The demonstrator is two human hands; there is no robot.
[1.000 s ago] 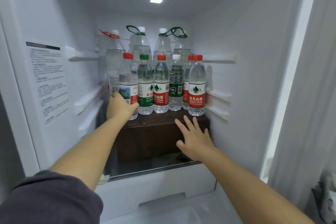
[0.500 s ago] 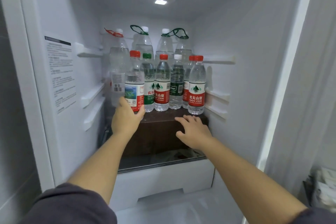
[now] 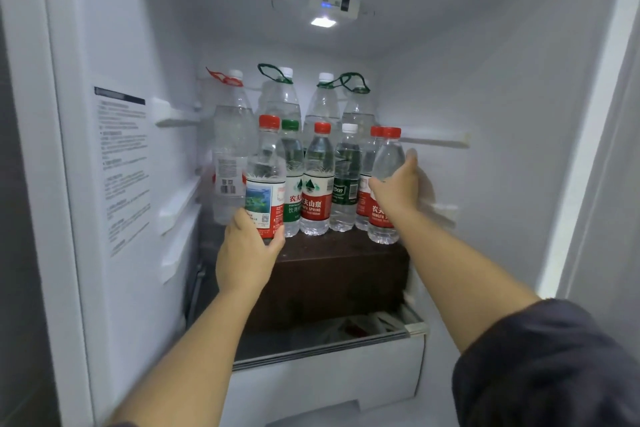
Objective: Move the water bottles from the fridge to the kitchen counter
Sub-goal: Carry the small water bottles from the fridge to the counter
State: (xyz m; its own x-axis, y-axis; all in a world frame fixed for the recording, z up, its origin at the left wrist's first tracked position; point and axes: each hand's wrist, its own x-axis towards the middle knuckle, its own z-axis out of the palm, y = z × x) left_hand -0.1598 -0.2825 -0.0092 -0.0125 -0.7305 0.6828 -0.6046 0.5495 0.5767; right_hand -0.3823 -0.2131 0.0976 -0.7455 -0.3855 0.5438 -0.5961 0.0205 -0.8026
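While the fridge (image 3: 485, 87) stands open, both hands are inside it. Dark brown block (image 3: 329, 274) on the middle level carries the bottles, white drawer (image 3: 329, 381) below it. Four tall bottles (image 3: 284, 100) in the far row, six small bottles (image 3: 313, 177) in the near row. Left hand (image 3: 247, 255) grips the leftmost small bottle (image 3: 265, 180), red cap, blue-green label, fingers (image 3: 238, 222) curled round its lower part; base hidden behind the hand. Right hand (image 3: 396, 191) holds the rightmost small bottle (image 3: 387, 154), red cap, red label, fingers wrapped round its middle; base on the block's near right corner. Four small bottles between them, untouched.
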